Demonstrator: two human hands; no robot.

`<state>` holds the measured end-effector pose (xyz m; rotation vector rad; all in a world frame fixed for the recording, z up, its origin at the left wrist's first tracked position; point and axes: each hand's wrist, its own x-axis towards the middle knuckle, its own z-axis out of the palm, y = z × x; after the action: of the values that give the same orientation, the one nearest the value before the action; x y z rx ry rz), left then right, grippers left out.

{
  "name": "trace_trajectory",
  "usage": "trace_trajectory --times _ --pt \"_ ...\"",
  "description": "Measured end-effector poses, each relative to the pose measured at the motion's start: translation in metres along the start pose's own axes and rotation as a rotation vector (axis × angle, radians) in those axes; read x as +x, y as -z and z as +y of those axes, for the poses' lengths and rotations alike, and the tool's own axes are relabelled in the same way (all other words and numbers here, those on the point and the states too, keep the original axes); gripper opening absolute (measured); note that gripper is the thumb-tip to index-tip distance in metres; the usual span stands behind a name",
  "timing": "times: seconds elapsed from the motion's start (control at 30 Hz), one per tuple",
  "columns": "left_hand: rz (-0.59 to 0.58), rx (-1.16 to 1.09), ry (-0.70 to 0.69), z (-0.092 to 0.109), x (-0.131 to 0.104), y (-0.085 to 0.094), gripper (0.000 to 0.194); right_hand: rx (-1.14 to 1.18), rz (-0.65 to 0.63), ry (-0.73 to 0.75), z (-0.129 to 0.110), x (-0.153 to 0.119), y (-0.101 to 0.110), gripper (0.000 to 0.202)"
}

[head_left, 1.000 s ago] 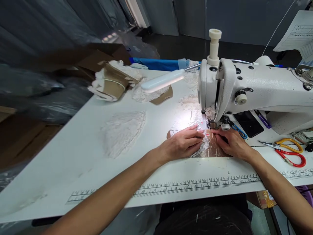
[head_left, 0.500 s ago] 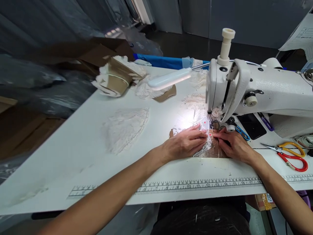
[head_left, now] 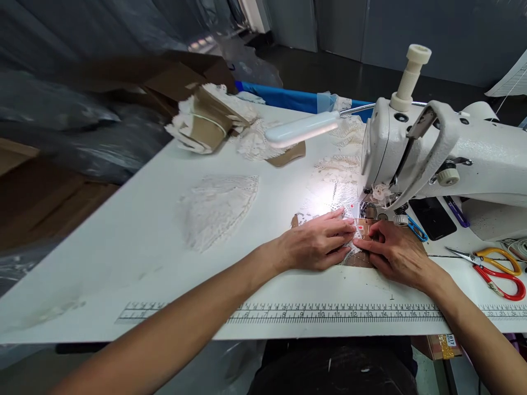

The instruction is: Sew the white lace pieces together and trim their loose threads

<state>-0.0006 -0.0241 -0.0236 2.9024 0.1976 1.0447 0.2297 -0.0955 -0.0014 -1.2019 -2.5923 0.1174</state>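
Under the lit needle area of the white sewing machine (head_left: 395, 153) lies white lace fabric (head_left: 340, 189), with a shiny brown piece (head_left: 357, 259) beneath its near edge. My left hand (head_left: 319, 241) rests flat on the lace, fingers stretched toward the presser foot (head_left: 363, 210). Just right of it, my right hand (head_left: 391, 249) presses the lace edge with its fingertips, thumb and index finger slightly apart. Small red marks show beside the foot. Whether the right fingers pinch the lace or only push on it is hard to see.
Scissors (head_left: 489, 269) with yellow and red handles, a black phone (head_left: 432, 218) and blue snips (head_left: 417, 228) lie at right. A loose lace piece (head_left: 220, 211) and a tied bundle (head_left: 201, 120) are at left. A lamp (head_left: 302, 130) hangs over the table; a printed ruler (head_left: 296, 314) runs along the front.
My right hand has shifted nearer, its fingertips moving from beside the foot down onto the lace edge by my left fingers. The left hand stays flat. The whole view has shifted slightly.
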Motion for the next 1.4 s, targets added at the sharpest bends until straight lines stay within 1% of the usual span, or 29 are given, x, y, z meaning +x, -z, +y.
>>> trace_trajectory --times 0.13,0.2,0.33,0.43,0.63,0.77,0.87,0.97,1.13,1.3,1.4 --pt "0.040 -0.028 0.022 -0.001 -0.001 -0.002 0.013 0.007 -0.026 -0.014 0.000 0.000 0.001 0.032" --pt "0.044 -0.029 0.027 -0.001 0.001 -0.001 0.013 0.090 -0.014 -0.047 0.002 0.000 0.001 0.034" --pt "0.011 -0.012 0.003 0.000 0.005 0.003 0.015 0.332 0.058 -0.156 0.012 -0.002 0.001 0.044" --pt "-0.021 0.011 -0.011 0.000 0.007 0.004 0.015 0.387 0.095 -0.187 0.017 -0.002 -0.001 0.043" --pt "-0.037 0.072 -0.025 0.001 0.005 0.002 0.016 0.390 0.180 -0.133 0.019 -0.001 -0.008 0.038" --pt "-0.098 0.085 -0.006 0.001 0.006 0.004 0.017 0.347 0.157 -0.132 0.021 -0.001 -0.010 0.037" --pt "-0.120 0.104 -0.035 0.001 0.006 0.005 0.021 0.329 0.146 -0.126 0.022 -0.002 -0.011 0.037" --pt "-0.096 0.106 -0.065 0.000 0.006 0.004 0.019 0.312 0.131 -0.127 0.022 -0.003 -0.011 0.039" --pt "-0.001 0.060 -0.078 -0.003 0.003 0.001 0.014 0.322 0.111 -0.145 0.021 -0.003 -0.012 0.040" --pt "-0.002 0.056 -0.060 -0.004 0.003 0.000 0.014 0.312 0.105 -0.161 0.021 -0.003 -0.012 0.040" --pt "-0.004 0.056 -0.056 -0.003 0.004 0.001 0.015 0.293 0.103 -0.143 0.018 -0.002 -0.010 0.041"
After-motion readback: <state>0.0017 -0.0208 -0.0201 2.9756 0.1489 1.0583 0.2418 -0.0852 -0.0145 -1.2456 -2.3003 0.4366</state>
